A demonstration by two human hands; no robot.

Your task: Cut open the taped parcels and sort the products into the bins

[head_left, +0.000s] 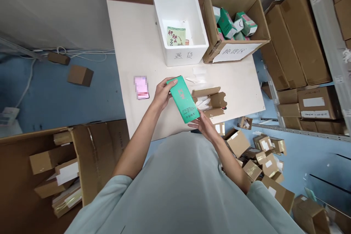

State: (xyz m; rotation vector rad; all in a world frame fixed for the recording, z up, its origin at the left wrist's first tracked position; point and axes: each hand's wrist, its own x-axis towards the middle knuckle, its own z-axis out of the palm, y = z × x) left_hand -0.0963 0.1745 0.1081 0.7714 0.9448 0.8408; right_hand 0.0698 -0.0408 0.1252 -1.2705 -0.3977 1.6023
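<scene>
A green carton (183, 98) with pink and dark print is held tilted over the white table (148, 124). My left hand (163, 93) grips its upper left end, thumb on the front face. At the lower right end, my right hand (204, 124) supports it, fingers partly hidden behind the carton. Just right of the carton, an opened small cardboard box (216, 104) lies on the table with white paper inside. Scraps of white paper (199, 76) are behind it. A blurred pink rectangular item (141, 87) lies left of my left hand.
A white foam box (186, 55) holding a printed green packet stands at the back. Beside it, a cardboard box (238, 51) contains several green cartons. Shelves of boxes (312, 106) line the right. Cardboard boxes (252, 170) crowd the floor at right; a large carton (101, 153) stands at left.
</scene>
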